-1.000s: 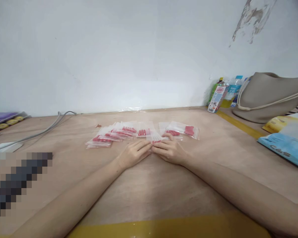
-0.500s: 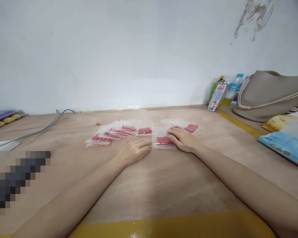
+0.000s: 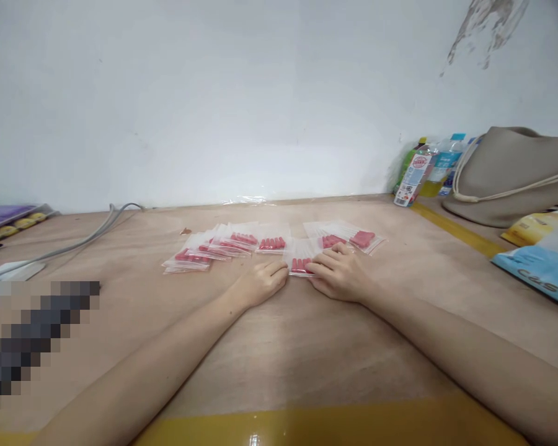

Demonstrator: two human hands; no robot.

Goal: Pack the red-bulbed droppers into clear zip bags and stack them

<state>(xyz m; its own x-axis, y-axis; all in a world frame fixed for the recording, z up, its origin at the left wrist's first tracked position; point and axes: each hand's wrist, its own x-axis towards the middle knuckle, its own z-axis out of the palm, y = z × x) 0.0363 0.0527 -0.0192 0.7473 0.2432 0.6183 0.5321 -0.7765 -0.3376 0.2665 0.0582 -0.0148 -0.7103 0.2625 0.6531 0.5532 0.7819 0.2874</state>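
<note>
A small clear zip bag [image 3: 298, 265] with short red pieces in a row lies on the table between my two hands. My left hand [image 3: 264, 283] has its fingers closed at the bag's lower left corner. On the opposite side, my right hand [image 3: 343, 274] bends its fingers over the bag's right edge and covers part of the red pieces. Behind the right hand lie overlapping bags of red pieces [image 3: 363, 238]. To the left, several similar bags [image 3: 195, 254] fan out in an overlapping row, and one more bag [image 3: 271, 243] lies just behind my left fingertips.
Bottles [image 3: 446, 162] and a juice carton [image 3: 413, 179] stand by the wall at the right, beside a grey-beige bag [image 3: 511, 179]. A blue packet [image 3: 534, 269] lies nearer. On the left are a grey cable [image 3: 88, 238] and a purple-and-yellow package [image 3: 13, 220].
My right hand has drawn nearer and its fingers have curled at the central bag's right edge. My left hand stays at the left corner. The view has shifted slightly.
</note>
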